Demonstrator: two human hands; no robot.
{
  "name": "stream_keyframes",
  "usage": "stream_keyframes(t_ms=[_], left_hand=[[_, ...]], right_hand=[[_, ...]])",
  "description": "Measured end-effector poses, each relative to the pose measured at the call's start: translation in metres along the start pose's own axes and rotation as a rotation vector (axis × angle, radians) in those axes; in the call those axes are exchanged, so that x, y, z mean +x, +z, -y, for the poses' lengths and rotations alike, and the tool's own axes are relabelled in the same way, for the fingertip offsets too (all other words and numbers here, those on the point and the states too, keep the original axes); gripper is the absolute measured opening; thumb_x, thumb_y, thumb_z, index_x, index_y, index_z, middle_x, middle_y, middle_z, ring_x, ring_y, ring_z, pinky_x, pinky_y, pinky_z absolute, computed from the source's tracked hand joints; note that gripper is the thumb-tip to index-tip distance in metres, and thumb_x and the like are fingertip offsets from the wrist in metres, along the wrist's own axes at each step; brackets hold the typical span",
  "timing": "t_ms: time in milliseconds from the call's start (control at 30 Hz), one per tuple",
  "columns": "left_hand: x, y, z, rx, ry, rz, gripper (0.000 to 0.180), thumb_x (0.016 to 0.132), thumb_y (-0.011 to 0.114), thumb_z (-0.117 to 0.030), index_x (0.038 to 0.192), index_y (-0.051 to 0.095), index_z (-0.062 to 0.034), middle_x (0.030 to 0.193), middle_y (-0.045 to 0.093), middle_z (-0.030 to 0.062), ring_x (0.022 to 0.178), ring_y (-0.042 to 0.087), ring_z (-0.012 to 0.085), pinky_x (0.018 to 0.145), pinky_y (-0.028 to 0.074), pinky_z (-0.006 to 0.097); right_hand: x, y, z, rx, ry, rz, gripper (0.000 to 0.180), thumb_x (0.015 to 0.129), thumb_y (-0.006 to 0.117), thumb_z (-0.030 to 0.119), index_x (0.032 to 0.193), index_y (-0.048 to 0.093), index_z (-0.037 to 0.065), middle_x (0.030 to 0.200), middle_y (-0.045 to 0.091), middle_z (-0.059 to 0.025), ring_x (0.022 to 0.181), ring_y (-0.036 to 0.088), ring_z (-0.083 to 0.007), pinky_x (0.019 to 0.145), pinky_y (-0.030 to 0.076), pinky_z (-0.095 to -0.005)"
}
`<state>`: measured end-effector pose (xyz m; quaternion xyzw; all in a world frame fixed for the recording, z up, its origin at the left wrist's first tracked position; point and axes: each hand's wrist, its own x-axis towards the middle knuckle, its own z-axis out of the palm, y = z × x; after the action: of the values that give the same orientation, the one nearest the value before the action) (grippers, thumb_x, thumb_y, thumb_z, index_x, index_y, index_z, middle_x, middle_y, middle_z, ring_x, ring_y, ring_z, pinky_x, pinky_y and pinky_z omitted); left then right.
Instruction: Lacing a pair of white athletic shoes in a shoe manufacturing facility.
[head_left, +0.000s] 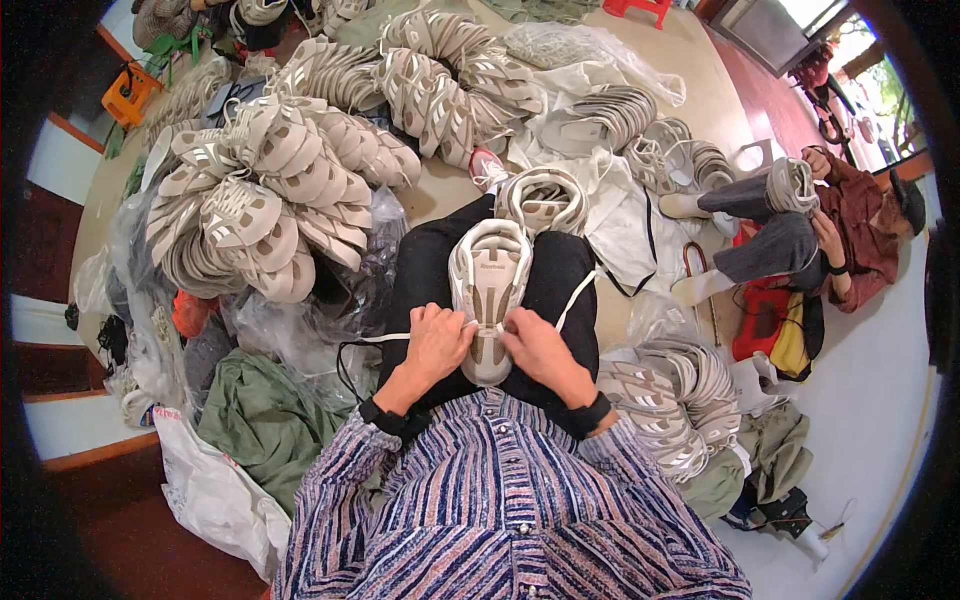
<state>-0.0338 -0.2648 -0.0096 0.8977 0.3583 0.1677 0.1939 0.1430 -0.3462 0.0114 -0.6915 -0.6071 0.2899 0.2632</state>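
Note:
A beige shoe upper (490,262) with brown panels lies along my lap, its toe toward me. My left hand (437,342) is closed in a pinch at the left edge of the lacing area, near the toe. Opposite it, my right hand (545,350) pinches at the right edge. A white shoelace (573,296) runs through there, one loose end out past each hand; the tips between my fingers are partly hidden. Just beyond, between my knees, sits another bundle of nested uppers (541,200).
Large stacks of shoe uppers (265,205) stand at the left, with more stacks (440,90) farther off. Another bundle (670,400) is beside my right hip. Green cloth (270,420) and a white sack (210,480) lie at the left. A seated co-worker (860,235) handles an upper at the right.

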Motion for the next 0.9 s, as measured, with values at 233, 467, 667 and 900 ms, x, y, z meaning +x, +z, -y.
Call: stream_keyframes(t_ms=[233,467,667,900], left_hand=[[0.0,-0.025,-0.013,-0.461,-0.15,0.206,0.022,0.085,0.051,-0.017,0.072,0.055,-0.0004,0.061,0.055,0.0133,0.056,0.053,0.027,0.054,0.04,0.035],[0.012,-0.073,-0.015,-0.994,-0.298,0.431,0.023,0.09,0.051,-0.019,0.078,0.064,-0.0031,0.062,0.056,0.0018,0.057,0.049,0.0087,0.055,0.041,0.026],[0.077,-0.029,0.034,-0.778,-0.215,-0.296,0.026,0.088,0.056,-0.024,0.093,0.061,0.0016,0.076,0.058,0.0045,0.066,0.05,0.0115,0.06,0.042,0.027],[0.157,0.014,0.06,-0.605,-0.341,0.555,0.047,0.072,0.068,-0.044,0.091,0.065,-0.0013,0.073,0.06,0.0068,0.067,0.052,0.0146,0.061,0.041,0.029]], right_hand=[[-0.006,-0.033,0.02,-0.333,0.136,0.118,0.019,0.081,0.059,0.023,0.082,0.062,0.004,0.071,0.063,-0.0142,0.074,0.06,-0.0328,0.067,0.046,-0.0432],[-0.013,-0.072,0.009,-0.367,0.037,-0.12,0.014,0.076,0.061,0.02,0.072,0.068,0.008,0.072,0.062,-0.0122,0.074,0.054,-0.0311,0.066,0.045,-0.0413],[-0.004,-0.076,0.003,-0.31,-0.007,-0.086,0.015,0.078,0.059,0.018,0.077,0.066,0.005,0.072,0.062,-0.0149,0.074,0.056,-0.0345,0.068,0.045,-0.0435],[-0.027,-0.041,0.007,-0.054,0.187,0.167,0.02,0.082,0.054,0.022,0.083,0.062,0.004,0.08,0.062,-0.0189,0.077,0.059,-0.0383,0.071,0.046,-0.0459]])
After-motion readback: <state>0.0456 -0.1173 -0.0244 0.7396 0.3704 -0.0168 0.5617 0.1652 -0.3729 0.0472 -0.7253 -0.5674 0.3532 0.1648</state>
